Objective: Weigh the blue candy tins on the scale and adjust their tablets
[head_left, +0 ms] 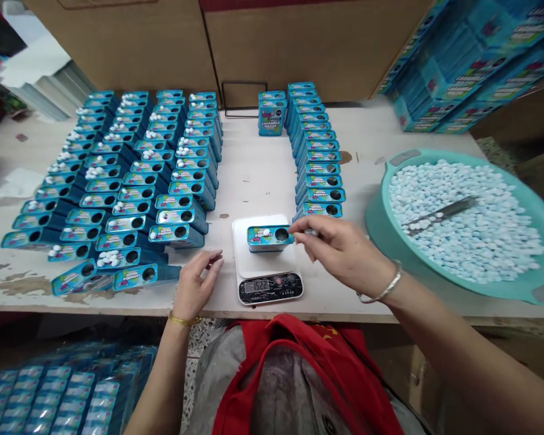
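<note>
A blue candy tin (267, 241) with a round dark opening in its top stands on a white digital scale (243, 266). A white candy lies on the tin's top. My right hand (329, 240) is at the tin's right end, thumb and forefinger pinched beside the opening; what they hold, if anything, is too small to tell. My left hand (200, 283) rests on the table left of the scale, fingers curled, and whatever may be in them is hidden. At the right, a turquoise basin (376, 205) holds many small white and pale blue candies and a metal scoop (453, 210).
Rows of blue tins (176, 235) fill the table's left side, several with candies on top. Another row (320, 181) stands behind the scale to the right. Cardboard (299, 54) borders the back; stacked packs (462, 78) are at back right, and more tins (40, 393) below left.
</note>
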{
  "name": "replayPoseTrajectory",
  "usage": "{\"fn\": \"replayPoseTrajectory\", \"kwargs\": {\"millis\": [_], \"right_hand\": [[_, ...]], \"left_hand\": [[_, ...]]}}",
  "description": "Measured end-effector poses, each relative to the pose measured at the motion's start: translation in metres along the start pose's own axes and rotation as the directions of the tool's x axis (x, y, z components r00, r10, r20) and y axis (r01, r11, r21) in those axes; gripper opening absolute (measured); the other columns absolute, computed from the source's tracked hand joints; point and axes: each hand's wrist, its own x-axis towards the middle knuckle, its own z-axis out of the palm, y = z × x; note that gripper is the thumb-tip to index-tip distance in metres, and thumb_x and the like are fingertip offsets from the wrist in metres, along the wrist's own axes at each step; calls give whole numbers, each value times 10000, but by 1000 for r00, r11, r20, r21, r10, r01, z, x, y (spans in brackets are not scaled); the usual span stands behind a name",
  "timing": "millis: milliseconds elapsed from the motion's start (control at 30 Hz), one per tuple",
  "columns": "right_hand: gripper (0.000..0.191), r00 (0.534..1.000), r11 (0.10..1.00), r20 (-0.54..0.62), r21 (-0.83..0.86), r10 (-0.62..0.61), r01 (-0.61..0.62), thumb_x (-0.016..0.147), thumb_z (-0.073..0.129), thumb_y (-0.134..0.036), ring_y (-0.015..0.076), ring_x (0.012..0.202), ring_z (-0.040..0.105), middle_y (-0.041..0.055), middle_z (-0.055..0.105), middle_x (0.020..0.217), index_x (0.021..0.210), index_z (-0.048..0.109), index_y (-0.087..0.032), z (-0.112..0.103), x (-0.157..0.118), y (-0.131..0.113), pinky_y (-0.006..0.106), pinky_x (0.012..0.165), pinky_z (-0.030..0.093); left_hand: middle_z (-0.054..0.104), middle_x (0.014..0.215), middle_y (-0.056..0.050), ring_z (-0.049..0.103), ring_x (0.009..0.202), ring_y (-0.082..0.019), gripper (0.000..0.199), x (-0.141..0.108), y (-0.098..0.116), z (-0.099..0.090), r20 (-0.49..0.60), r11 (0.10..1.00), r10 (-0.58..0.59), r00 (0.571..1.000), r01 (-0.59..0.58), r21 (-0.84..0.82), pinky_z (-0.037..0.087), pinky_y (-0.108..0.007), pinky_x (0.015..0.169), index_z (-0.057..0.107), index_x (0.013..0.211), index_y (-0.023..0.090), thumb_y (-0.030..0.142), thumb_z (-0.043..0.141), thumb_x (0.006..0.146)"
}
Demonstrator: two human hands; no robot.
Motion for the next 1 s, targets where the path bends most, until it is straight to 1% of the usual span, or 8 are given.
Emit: {"fn": "replayPoseTrajectory", "kwargs": {"millis": [133,267,433,533,667,800,900,1000], "right_hand": [[133,985,960,74,-227,-153,166,821,520,-119,185,837,568,71,622,859,890,626,-160,9,19,-10,321,771,431],[226,978,954,125,-232,-167,192,808,506,-92,179,846,564,84,572,959,1000,608,-156,13,22,-10,311,774,446],[340,962,954,-25,-135,-272,266,844,382,-46,175,932,564,92,555,1048,1105,555,-176,17,21,-11,336,868,446],[328,955,961,-106,-43,-277,274,853,413,-58,155,845,594,89,572,1045,1134,537,-173,24,22,-8,356,858,476],[284,932,945,-217,90,-290,314,889,456,-147,176,969,611,86,588,1091,1156,534,-206,29,17,1,380,895,496],[247,898,965,-383,52,-218,256,903,464,-214,194,991,616,83,597,1112,1126,569,-223,19,3,29,396,877,520],[234,860,969,-470,-225,-198,101,892,471,-233,230,1019,602,95,628,1066,1077,615,-217,6,-13,69,419,853,529],[378,848,868,-479,-494,-228,-46,889,429,-203,281,1207,504,148,545,1279,1254,528,-189,-4,-33,111,493,990,437]], "left_hand": [[657,948,-54,605,831,-146,210,-1,-1,-1,-7,1000,4,1000,-4,6,487,-278,752,627,1012,185,320,522,889],[659,956,-49,607,840,-145,199,-2,-2,-2,-1,1000,-16,1000,16,14,484,-270,752,629,1007,188,312,529,887],[658,952,-53,607,836,-148,205,0,-2,0,9,1000,-11,1000,11,8,485,-274,756,634,993,181,317,522,889],[657,945,-54,602,822,-144,211,2,-1,1,11,1000,-2,1000,1,7,484,-275,756,634,999,177,315,516,891],[657,951,-56,600,824,-140,215,3,-1,1,13,1000,1,1000,-1,2,485,-269,754,629,1015,172,305,512,893],[660,941,-49,598,807,-131,200,1,-3,0,4,1000,-3,1000,3,13,482,-258,740,634,1001,173,297,524,889],[660,936,-48,597,812,-130,195,1,-3,0,-3,1000,-2,1000,2,7,479,-253,737,635,1005,169,284,532,886],[657,929,-48,596,819,-129,194,2,0,-2,-11,1000,8,1000,-8,-6,477,-252,736,636,1010,166,273,533,885]]}}
